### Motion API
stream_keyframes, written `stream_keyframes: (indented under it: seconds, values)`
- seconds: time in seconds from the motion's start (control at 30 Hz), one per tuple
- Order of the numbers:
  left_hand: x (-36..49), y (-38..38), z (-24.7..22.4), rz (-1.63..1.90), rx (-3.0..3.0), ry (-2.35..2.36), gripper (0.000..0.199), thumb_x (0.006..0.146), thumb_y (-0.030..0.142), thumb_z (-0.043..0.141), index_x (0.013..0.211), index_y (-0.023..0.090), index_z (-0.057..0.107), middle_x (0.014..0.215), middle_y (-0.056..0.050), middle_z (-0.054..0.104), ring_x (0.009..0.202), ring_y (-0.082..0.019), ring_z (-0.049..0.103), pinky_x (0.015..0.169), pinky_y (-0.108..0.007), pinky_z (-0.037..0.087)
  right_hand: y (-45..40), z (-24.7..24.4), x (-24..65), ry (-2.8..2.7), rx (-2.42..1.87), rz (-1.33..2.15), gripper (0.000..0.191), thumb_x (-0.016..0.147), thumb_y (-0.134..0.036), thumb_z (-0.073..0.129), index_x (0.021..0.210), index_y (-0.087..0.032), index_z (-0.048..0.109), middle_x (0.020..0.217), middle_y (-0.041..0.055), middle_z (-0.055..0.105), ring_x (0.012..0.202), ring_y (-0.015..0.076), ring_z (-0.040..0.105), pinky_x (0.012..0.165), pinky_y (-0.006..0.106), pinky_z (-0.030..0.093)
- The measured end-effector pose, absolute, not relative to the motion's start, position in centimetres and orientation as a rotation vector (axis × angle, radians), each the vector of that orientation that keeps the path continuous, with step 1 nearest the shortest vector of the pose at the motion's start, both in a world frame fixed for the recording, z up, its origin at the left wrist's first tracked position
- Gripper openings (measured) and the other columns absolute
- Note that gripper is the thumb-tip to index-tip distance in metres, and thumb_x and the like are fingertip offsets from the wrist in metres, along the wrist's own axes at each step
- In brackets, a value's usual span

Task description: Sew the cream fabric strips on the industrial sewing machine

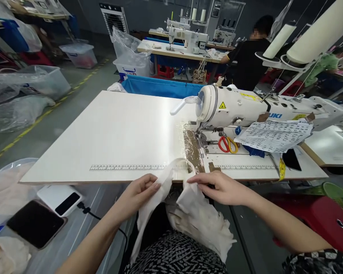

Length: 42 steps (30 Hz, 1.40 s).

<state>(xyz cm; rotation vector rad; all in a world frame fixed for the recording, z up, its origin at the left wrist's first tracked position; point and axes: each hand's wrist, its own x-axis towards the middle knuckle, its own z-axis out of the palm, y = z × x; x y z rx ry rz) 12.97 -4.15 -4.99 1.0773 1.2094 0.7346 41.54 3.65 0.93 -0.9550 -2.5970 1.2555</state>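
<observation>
- Broadly, a white table (125,133) spans the middle of the frame, a sewing machine (234,102) at its right.
- Upper left: grey floor (77,95) with a yellow line (45,112); upper right: a person in black (250,62).
- Bottom centre: thin off-white fabric (198,209), crumpled, looped at top; its lower edge seems ruffled.
- Left hand (141,193) and right hand (221,186) pinch it between thumbs and fingers.

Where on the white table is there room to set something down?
Bare: the tabletop left of the sewing machine, between printed ruler and far edge. Crowded: the right side, with scissors, paper sheets and measuring tape; the near edge's middle, where the left hand and right hand hold white fabric.
</observation>
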Motion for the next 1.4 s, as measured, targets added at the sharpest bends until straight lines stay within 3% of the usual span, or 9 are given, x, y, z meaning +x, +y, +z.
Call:
stream_keyframes:
  seconds: [0.07,0.13,0.23,0.33,0.43,0.53,0.63,1.03,1.4]
  values:
    - [13.8,-3.4,-4.6,0.734,1.098,1.114,0.047,0.087,0.064,0.062,0.099,0.019,0.059,0.077,-0.001,0.060,0.066,-0.015,0.052,0.059,-0.025,0.036,3.3,1.1,41.0,-2.749,-0.835,1.089,0.040,0.097,-0.016,0.042,0.133,-0.020,0.059,0.102,0.0062,0.075,0.084,0.0172,0.067,0.074,0.029,0.048]
    - [14.2,-3.0,-4.5,0.724,1.120,1.046,0.044,0.088,0.060,0.063,0.098,0.018,0.060,0.081,-0.003,0.063,0.071,-0.016,0.057,0.062,-0.026,0.040,3.0,1.1,40.5,-2.847,-0.775,0.818,0.039,0.098,-0.012,0.040,0.132,-0.017,0.058,0.102,0.0081,0.074,0.083,0.0177,0.067,0.071,0.029,0.048]
    - [14.3,-2.6,-4.6,0.707,1.166,1.062,0.041,0.088,0.058,0.064,0.087,0.017,0.060,0.074,0.000,0.059,0.065,-0.013,0.052,0.057,-0.024,0.037,2.7,1.2,39.9,-2.937,-0.654,0.232,0.026,0.099,-0.009,0.040,0.105,-0.014,0.065,0.080,0.0059,0.069,0.070,0.0189,0.061,0.062,0.031,0.043]
    - [14.4,-2.3,-4.6,0.696,1.232,1.124,0.041,0.087,0.056,0.063,0.081,0.016,0.061,0.066,0.003,0.052,0.059,-0.011,0.043,0.052,-0.023,0.030,2.3,1.9,39.2,-2.899,-0.481,-0.130,0.026,0.096,-0.006,0.043,0.083,-0.018,0.062,0.085,0.0074,0.068,0.082,0.0216,0.060,0.075,0.037,0.046]
    - [14.6,-2.0,-4.3,0.705,1.280,1.124,0.040,0.088,0.055,0.061,0.080,0.016,0.062,0.066,0.003,0.050,0.059,-0.011,0.041,0.051,-0.023,0.030,1.9,2.9,38.4,-2.957,-0.476,0.095,0.017,0.094,-0.009,0.048,0.086,-0.018,0.060,0.091,0.0073,0.069,0.088,0.0207,0.060,0.094,0.042,0.045]
    - [14.9,-1.8,-3.9,0.680,1.341,1.125,0.038,0.089,0.053,0.059,0.081,0.017,0.064,0.066,0.003,0.049,0.059,-0.011,0.039,0.051,-0.023,0.029,2.0,3.3,37.5,-3.111,-0.672,0.634,0.010,0.094,-0.018,0.054,0.085,-0.018,0.059,0.073,0.0004,0.064,0.068,0.0156,0.056,0.072,0.031,0.045]
    - [15.2,-1.6,-3.6,0.641,1.404,1.107,0.037,0.089,0.052,0.058,0.080,0.017,0.064,0.066,0.002,0.050,0.059,-0.011,0.040,0.052,-0.023,0.029,2.6,3.3,36.6,-3.106,-0.820,0.950,0.014,0.096,-0.022,0.054,0.083,-0.018,0.059,0.077,0.0011,0.066,0.068,0.0139,0.056,0.061,0.027,0.036]
    - [16.1,-1.2,-3.7,0.562,1.435,0.992,0.045,0.090,0.058,0.055,0.075,0.016,0.057,0.063,0.004,0.041,0.057,-0.011,0.033,0.051,-0.024,0.025,3.9,2.7,35.9,-2.950,-1.019,1.043,0.005,0.089,-0.014,0.056,0.086,-0.018,0.054,0.078,0.0013,0.063,0.071,0.0144,0.053,0.062,0.026,0.031]
    - [16.6,-0.7,-3.6,0.572,1.571,1.006,0.043,0.093,0.055,0.053,0.075,0.017,0.058,0.068,0.002,0.049,0.063,-0.012,0.039,0.054,-0.025,0.028,4.2,1.8,36.4,-2.783,-1.126,1.147,0.012,0.087,-0.013,0.062,0.081,-0.019,0.053,0.069,-0.0037,0.056,0.067,0.0119,0.050,0.061,0.025,0.029]
